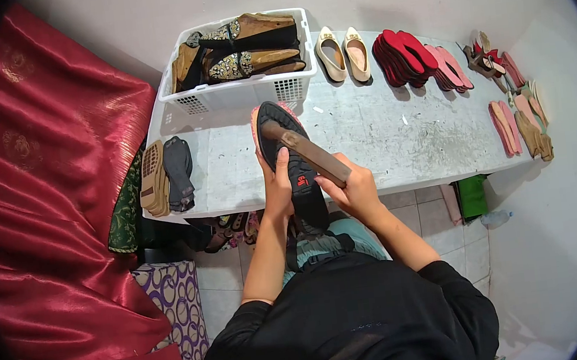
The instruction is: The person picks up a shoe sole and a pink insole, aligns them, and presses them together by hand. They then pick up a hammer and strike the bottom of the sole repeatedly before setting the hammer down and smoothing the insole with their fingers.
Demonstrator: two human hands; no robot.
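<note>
A shoe with a black sole (310,202) is held sole up in front of my body, over the table's front edge. My left hand (277,185) grips its left side, the thumb lying on the sole. In my right hand (354,186) is the handle of a hammer (310,153), whose brown head rests against or just over the front part of the sole. Red marking shows on the sole near the fingers of my right hand. The shoe's upper is mostly hidden; a pinkish patterned edge shows around the toe.
On the white table (232,179) stand a white basket (244,90) of shoes on lasts, beige shoes (332,56), red insoles (402,55), pink insoles (451,68), brown soles (154,180) and dark soles (178,170). A red curtain (59,204) hangs at left.
</note>
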